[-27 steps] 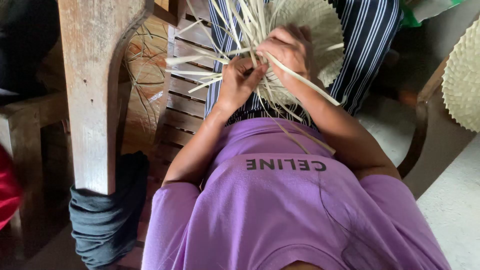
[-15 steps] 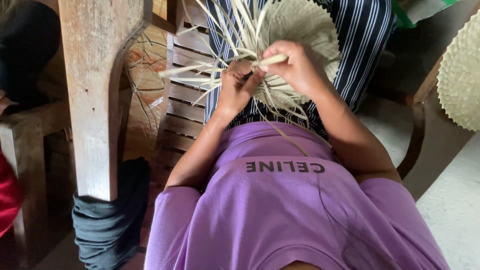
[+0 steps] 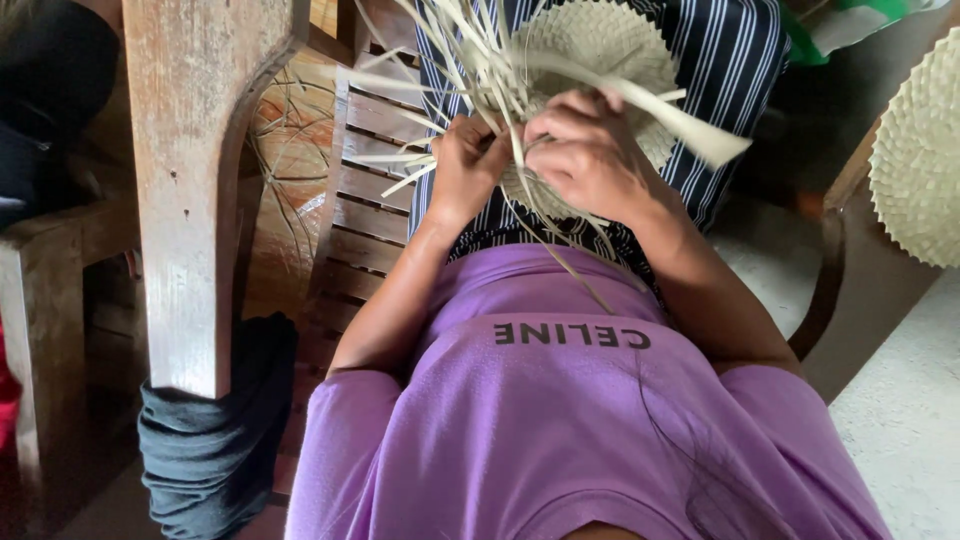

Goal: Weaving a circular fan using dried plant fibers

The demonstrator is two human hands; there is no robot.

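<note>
A round piece of pale woven palm work [image 3: 610, 45] rests on my lap, over striped trousers, with many loose strips [image 3: 450, 40] fanning out from its near edge. My left hand [image 3: 468, 170] pinches the strips at the weave's edge. My right hand [image 3: 585, 155] is closed over the edge beside it and holds one wide strip [image 3: 680, 120] that bends out to the right. The two hands touch each other over the weave.
A thick wooden post [image 3: 190, 190] stands at left with dark cloth [image 3: 215, 440] bunched at its base. A slatted wooden seat [image 3: 365, 215] lies under me. Another woven round piece [image 3: 920, 150] sits at right by a curved chair arm [image 3: 835, 260]. Dry strips [image 3: 290, 150] lie beyond the post.
My right hand has turned over the weave's edge and folded the wide strip across to the right. My left hand has kept its pinch in nearly the same place.
</note>
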